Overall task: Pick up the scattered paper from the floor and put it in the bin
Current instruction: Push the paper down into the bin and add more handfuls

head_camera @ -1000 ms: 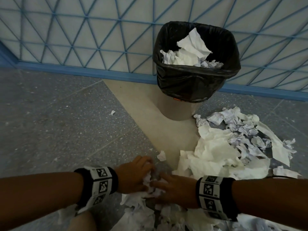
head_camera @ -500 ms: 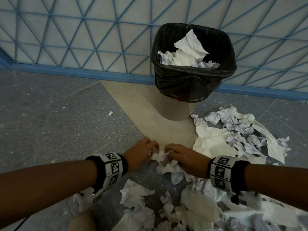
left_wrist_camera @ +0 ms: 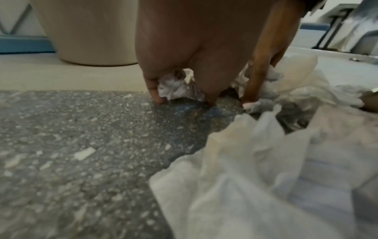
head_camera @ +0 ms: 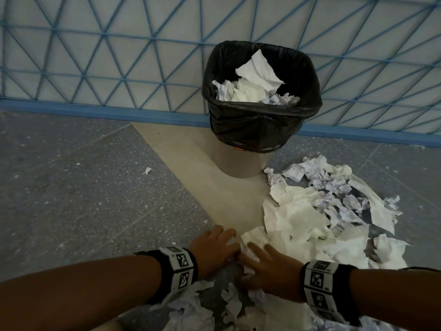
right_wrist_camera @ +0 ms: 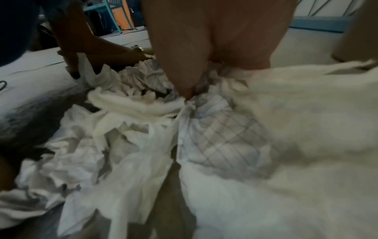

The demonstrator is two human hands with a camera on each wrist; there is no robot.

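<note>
The bin [head_camera: 260, 130], beige with a black liner, stands against the wall and holds crumpled paper [head_camera: 253, 84]. Torn and crumpled white paper [head_camera: 317, 211] lies spread over the floor to its right and down towards me. My left hand [head_camera: 214, 247] is cupped on the floor, and its thumb and fingers curl round a crumpled paper scrap [left_wrist_camera: 178, 87]. Right beside it, my right hand [head_camera: 267, 266] lies on the paper heap with its fingers spread and fairly straight. In the right wrist view its thumb [right_wrist_camera: 184, 84] presses into bunched sheets [right_wrist_camera: 220, 132].
A wall with a blue lattice pattern [head_camera: 119, 56] and a blue skirting runs behind the bin. The grey speckled floor [head_camera: 83, 199] lies to the left with one small scrap [head_camera: 148, 170] on it. More paper [head_camera: 191, 311] lies close under my forearms.
My hands went forward from the near heap to a small scrap and have drawn back a little. The right hand now lies flatter on the paper. The left stays cupped over the scrap.
</note>
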